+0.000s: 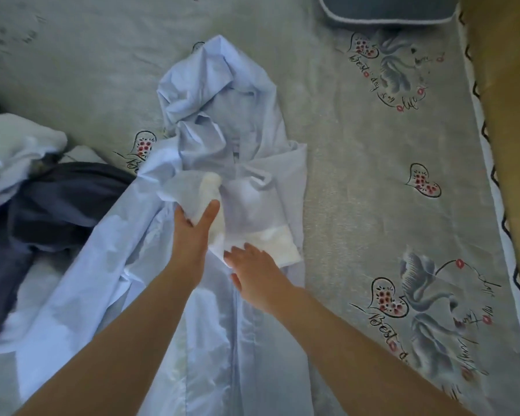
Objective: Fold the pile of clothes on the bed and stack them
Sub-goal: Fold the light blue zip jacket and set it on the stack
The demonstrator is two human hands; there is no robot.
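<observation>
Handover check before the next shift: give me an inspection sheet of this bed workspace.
Surface: grey bedsheet printed with hearts and swans.
Job's things: light blue shirt spread out, crumpled at the far end, unfolded.
Clutter: dark navy garment and white cloth heaped at left.
Grippers: left hand grips a fold of the shirt; right hand rests on it, fingers relaxed.
Cables: nothing seen.
Surroundings: grey pillow at the far edge; tan surface along the right.
</observation>
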